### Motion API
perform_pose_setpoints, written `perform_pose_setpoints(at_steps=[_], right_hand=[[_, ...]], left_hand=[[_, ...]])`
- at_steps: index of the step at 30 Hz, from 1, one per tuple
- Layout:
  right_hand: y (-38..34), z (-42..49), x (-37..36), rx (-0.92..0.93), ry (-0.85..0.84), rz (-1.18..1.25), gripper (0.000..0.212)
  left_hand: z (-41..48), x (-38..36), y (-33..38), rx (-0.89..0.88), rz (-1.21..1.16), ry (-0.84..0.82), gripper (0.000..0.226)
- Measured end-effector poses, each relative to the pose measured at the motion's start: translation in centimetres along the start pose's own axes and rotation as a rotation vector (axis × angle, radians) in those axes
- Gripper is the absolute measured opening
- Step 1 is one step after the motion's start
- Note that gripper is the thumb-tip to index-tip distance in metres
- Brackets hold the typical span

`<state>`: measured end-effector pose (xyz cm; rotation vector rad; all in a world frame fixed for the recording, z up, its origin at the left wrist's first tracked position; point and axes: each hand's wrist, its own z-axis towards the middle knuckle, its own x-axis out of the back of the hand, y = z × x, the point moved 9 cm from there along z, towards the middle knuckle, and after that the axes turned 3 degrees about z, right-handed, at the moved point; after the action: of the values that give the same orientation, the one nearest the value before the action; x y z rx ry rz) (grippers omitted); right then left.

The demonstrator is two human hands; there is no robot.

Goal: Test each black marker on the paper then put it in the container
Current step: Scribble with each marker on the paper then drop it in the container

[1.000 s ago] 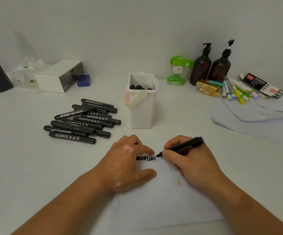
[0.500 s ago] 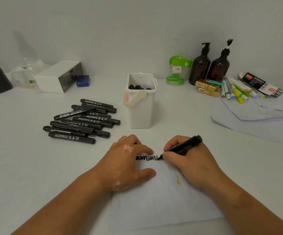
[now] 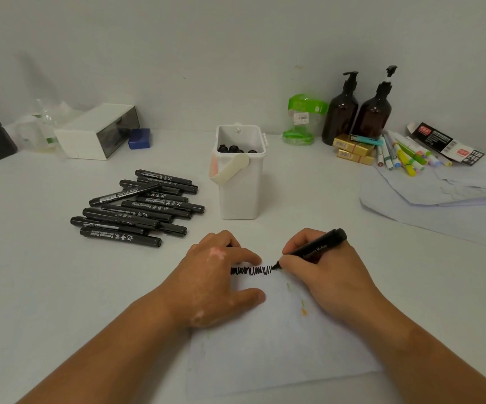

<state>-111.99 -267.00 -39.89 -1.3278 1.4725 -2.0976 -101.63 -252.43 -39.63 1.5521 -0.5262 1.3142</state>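
Head view: right hand pinches a marker, scribbling on paper under the left hand, whose grip I cannot tell; next, the tub.

Black marker leaves a black zigzag on pale paper.

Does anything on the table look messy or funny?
Slightly. One thinner marker lies slanted across the pile of black markers, whose others lie roughly parallel. The paper also has small green and orange smudges.
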Motion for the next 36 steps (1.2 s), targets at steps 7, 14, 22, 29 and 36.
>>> perform_pose_setpoints(at_steps=[7, 14, 22, 29, 36], right_hand=[[0.3, 0.1, 0.3, -0.024, 0.033, 0.014, 0.007], [0.1, 0.2, 0.6, 0.009, 0.033, 0.085, 0.008], [0.6, 0.4, 2.3, -0.056, 0.098, 0.573, 0.012], [-0.2, 0.2, 2.5, 0.004, 0.078, 0.553, 0.013], [-1.1, 0.0, 1.8, -0.017, -0.007, 0.799, 0.026]], left_hand=[[0.0, 0.0, 0.0, 0.004, -0.008, -0.011, 0.055], [0.0, 0.0, 0.0, 0.005, -0.012, -0.016, 0.056], [-0.2, 1.9, -0.4, 0.05, -0.337, 0.122, 0.053], [-0.2, 2.7, -1.2, 0.092, -0.566, 0.255, 0.052], [0.0, 2.3, -2.6, 0.179, -0.724, 0.264, 0.034]])
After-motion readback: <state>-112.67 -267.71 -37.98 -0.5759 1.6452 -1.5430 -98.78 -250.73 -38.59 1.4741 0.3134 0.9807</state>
